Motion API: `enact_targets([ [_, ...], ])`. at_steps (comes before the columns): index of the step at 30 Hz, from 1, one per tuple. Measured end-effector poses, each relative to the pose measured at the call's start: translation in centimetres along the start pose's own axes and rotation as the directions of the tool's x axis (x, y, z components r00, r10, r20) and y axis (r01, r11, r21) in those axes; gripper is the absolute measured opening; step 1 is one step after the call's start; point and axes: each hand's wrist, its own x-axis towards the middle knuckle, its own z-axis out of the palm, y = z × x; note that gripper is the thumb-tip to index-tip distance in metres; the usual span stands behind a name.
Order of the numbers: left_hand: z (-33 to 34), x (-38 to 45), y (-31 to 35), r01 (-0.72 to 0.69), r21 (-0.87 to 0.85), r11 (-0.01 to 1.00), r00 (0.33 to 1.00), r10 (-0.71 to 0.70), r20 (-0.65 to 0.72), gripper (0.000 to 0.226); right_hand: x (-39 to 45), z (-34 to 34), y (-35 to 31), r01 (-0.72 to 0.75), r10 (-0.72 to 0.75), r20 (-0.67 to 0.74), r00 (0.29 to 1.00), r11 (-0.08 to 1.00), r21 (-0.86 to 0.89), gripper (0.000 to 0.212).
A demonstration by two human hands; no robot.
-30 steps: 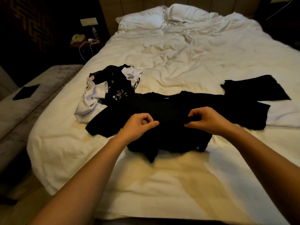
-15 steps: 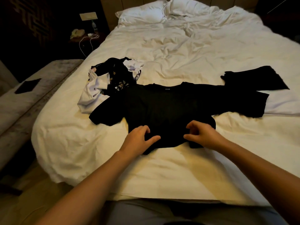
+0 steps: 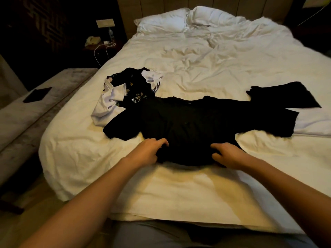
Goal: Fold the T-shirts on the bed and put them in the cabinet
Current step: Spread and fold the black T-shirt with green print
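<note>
A plain black T-shirt (image 3: 188,126) on white sheets (image 3: 215,68); the pile (image 3: 129,93) mixes white and black, with yellowish print.

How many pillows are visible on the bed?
2. Both lie side by side at the head of the bed: the left pillow and the right pillow. The rumpled duvet may hide more.
</note>
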Motion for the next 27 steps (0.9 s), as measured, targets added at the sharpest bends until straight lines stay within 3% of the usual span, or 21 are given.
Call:
enact_targets([
  [2, -2.2, -0.4, -0.1, -0.031, 0.051, 0.998, 0.999, 0.029, 0.034, 0.049, -1.1, -2.6, -0.5, -0.045, 0.043, 0.044, 0.998, 0.997, 0.056, 0.037],
  [7, -6.0, -2.2, 0.9, 0.027, 0.07, 0.997, 0.97, -0.043, 0.241, 0.027, -3.7, -7.3, -1.9, -0.029, 0.0, 0.275, 0.961, 0.994, 0.104, 0.016],
  [12, -5.2, -3.6, 2.2, 0.165, -0.008, 0.986, 0.8, -0.129, 0.587, 0.005, -5.7, -6.8, -4.1, -0.052, -0.04, 0.623, 0.781, 0.99, 0.129, 0.015],
  [13, -4.6, -3.6, 2.2, 0.205, -0.073, 0.976, 0.762, -0.112, 0.637, 0.015, -5.9, -6.3, -4.1, -0.085, -0.05, 0.669, 0.742, 0.982, 0.167, 0.018],
  [15, -3.3, -3.4, 1.9, 0.28, -0.214, 0.936, 0.731, -0.063, 0.679, 0.03, -5.3, -5.1, -3.8, -0.142, -0.043, 0.661, 0.749, 0.964, 0.224, 0.038],
  [17, -2.0, -2.8, 1.7, 0.233, -0.292, 0.927, 0.836, -0.038, 0.548, 0.028, -4.2, -3.8, -3.5, -0.113, -0.015, 0.543, 0.84, 0.973, 0.202, 0.052],
  [19, -1.1, -1.8, 1.5, 0.173, -0.282, 0.944, 0.952, -0.087, 0.293, 0.023, -3.4, -2.5, -3.9, -0.035, -0.021, 0.451, 0.892, 0.993, 0.115, 0.059],
  [21, -0.4, -1.2, 1.2, 0.132, -0.145, 0.981, 0.98, -0.106, 0.171, 0.028, -3.7, -1.1, -4.7, 0.035, -0.059, 0.441, 0.896, 0.997, 0.062, 0.064],
  [24, 0.9, -1.6, 1.4, 0.025, 0.087, 0.996, 0.957, -0.049, 0.285, 0.059, -4.8, 0.9, -6.1, 0.18, -0.151, 0.414, 0.898, 0.983, -0.031, 0.084],
  [26, 1.2, -2.2, 2.4, 0.008, -0.024, 1.0, 0.892, 0.004, 0.452, 0.067, -5.3, 2.0, -6.9, 0.189, -0.113, 0.446, 0.888, 0.973, -0.129, 0.099],
  [27, 1.3, -2.3, 2.9, -0.003, -0.072, 0.997, 0.863, 0.039, 0.504, 0.064, -5.3, 2.5, -7.2, 0.203, -0.101, 0.453, 0.886, 0.962, -0.183, 0.096],
])
